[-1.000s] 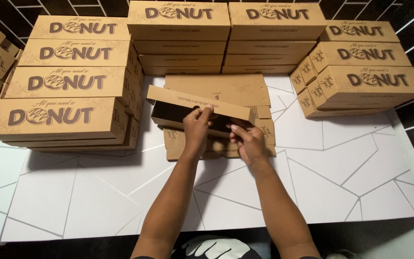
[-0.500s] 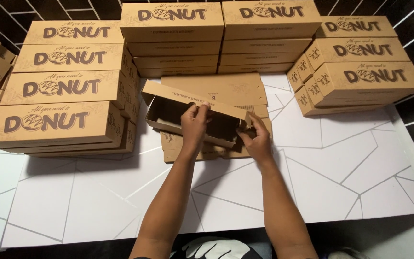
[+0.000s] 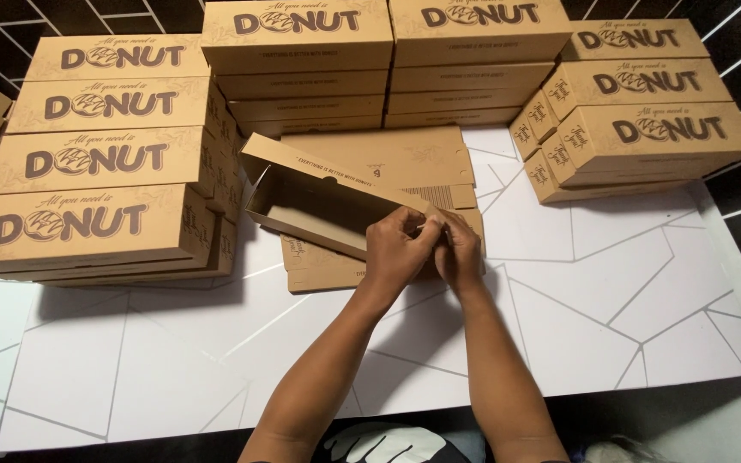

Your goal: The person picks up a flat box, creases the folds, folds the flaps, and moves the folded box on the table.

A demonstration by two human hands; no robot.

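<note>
Both hands pinch the near right corner of a half-folded long brown cardboard box (image 3: 319, 206): the left hand (image 3: 398, 249) and the right hand (image 3: 458, 250) touch, fingers closed on its flap. The box stretches away to their left above flat brown cardboard blanks (image 3: 388, 159) on the white patterned surface (image 3: 593, 309).

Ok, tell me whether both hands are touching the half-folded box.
Touching. The head view shows the left hand and right hand pinching the half-folded box at its near right corner.
</note>
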